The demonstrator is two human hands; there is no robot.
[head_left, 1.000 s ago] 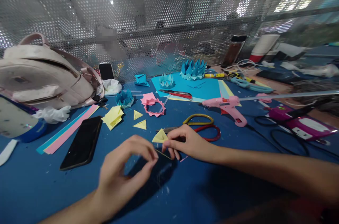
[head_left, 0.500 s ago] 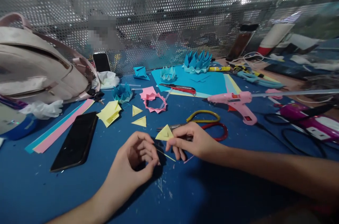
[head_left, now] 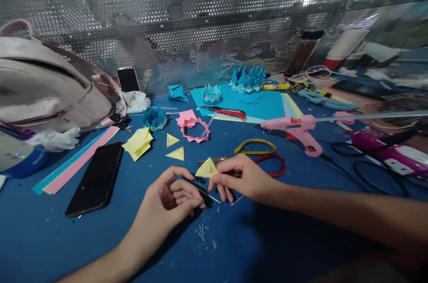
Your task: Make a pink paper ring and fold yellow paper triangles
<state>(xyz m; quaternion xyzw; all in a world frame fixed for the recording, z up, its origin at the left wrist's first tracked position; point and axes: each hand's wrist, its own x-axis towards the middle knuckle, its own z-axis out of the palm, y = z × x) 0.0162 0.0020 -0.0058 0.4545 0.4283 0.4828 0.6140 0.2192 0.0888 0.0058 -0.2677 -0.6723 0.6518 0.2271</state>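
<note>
My right hand [head_left: 245, 180] pinches a small folded yellow paper triangle [head_left: 207, 169] just above the blue table [head_left: 100, 238]. My left hand [head_left: 170, 198] rests close beside it, its fingertips closed on one end of a thin yellow paper strip [head_left: 214, 198] that lies on the table under the triangle. Red-and-yellow scissors [head_left: 265, 158] lie right behind my right hand. Two more yellow triangles [head_left: 177, 153] and a stack of folded yellow pieces [head_left: 137, 142] lie further back on the left.
A black phone [head_left: 95, 178] and coloured paper strips [head_left: 73, 162] lie at left, below a pale backpack [head_left: 50, 91]. A pink paper ring [head_left: 195, 130], a red cutter [head_left: 224, 111], blue paper crowns [head_left: 248, 78] and a pink glue gun [head_left: 297, 129] sit behind. A perforated metal screen [head_left: 214, 15] closes the far side.
My left hand has curled tighter and stayed near the strip. My right hand has lifted the yellow triangle slightly. The view has shifted a little to the right.
</note>
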